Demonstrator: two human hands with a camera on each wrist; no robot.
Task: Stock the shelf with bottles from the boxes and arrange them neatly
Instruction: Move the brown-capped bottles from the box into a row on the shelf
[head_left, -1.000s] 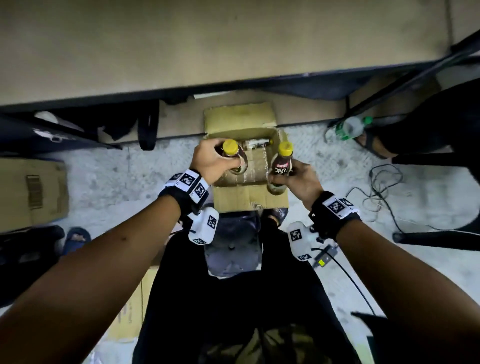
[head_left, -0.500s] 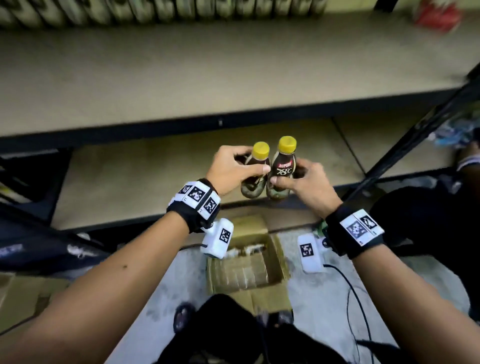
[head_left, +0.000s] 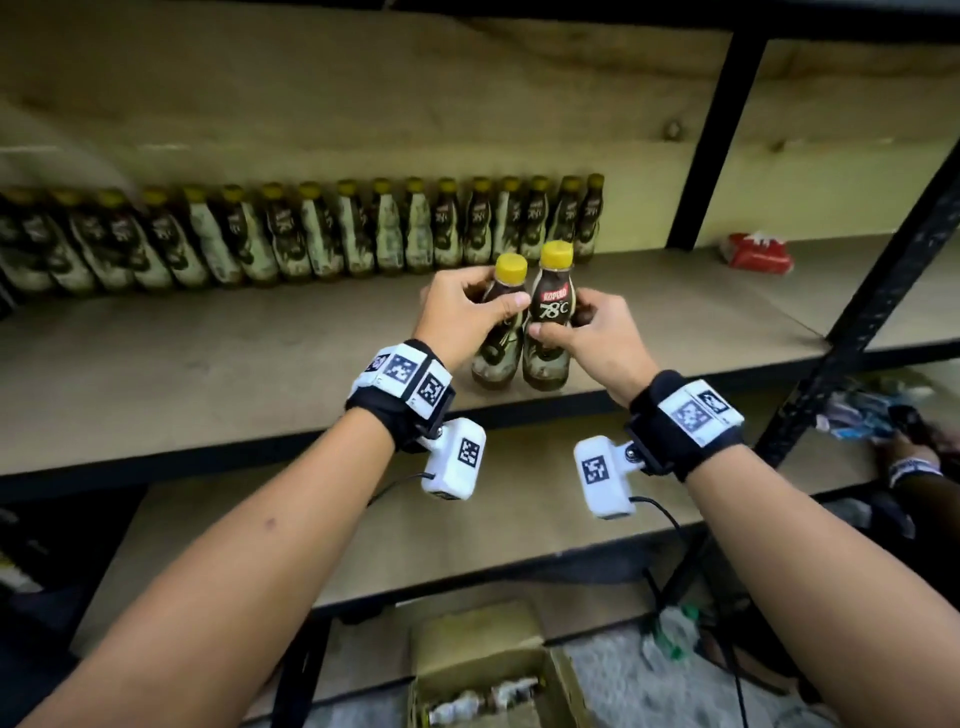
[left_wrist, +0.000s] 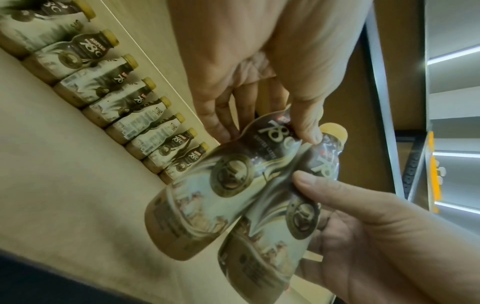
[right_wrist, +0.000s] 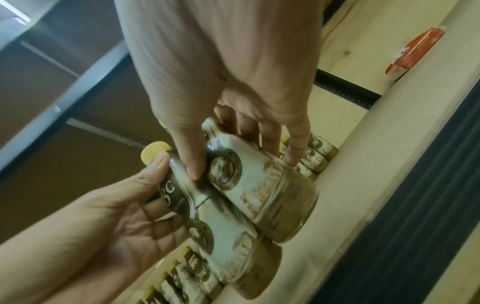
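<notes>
Two brown coffee bottles with yellow caps are side by side and touching, over the front part of the middle shelf board (head_left: 208, 364). My left hand (head_left: 470, 312) grips the left bottle (head_left: 496, 358) round its neck and shoulder. My right hand (head_left: 576, 330) grips the right bottle (head_left: 551, 306), whose "78°C" label faces me. The left wrist view shows my left hand (left_wrist: 259, 123) on its bottle (left_wrist: 202, 201), tilted above the board. In the right wrist view my right hand (right_wrist: 246, 123) holds its bottle (right_wrist: 265, 195). I cannot tell whether the bottle bases touch the board.
A long row of like bottles (head_left: 332, 234) lines the back of the shelf, ending just behind my hands. A red packet (head_left: 758, 254) lies to the right, past a black upright (head_left: 711, 135). An open cardboard box (head_left: 483, 660) sits on the floor below. Another person's hand (head_left: 909, 452) is at right.
Both hands have lifted the two bottles out of the floor box, past the lower shelf, up to the shelf with the row. The bottles came together on the way.
</notes>
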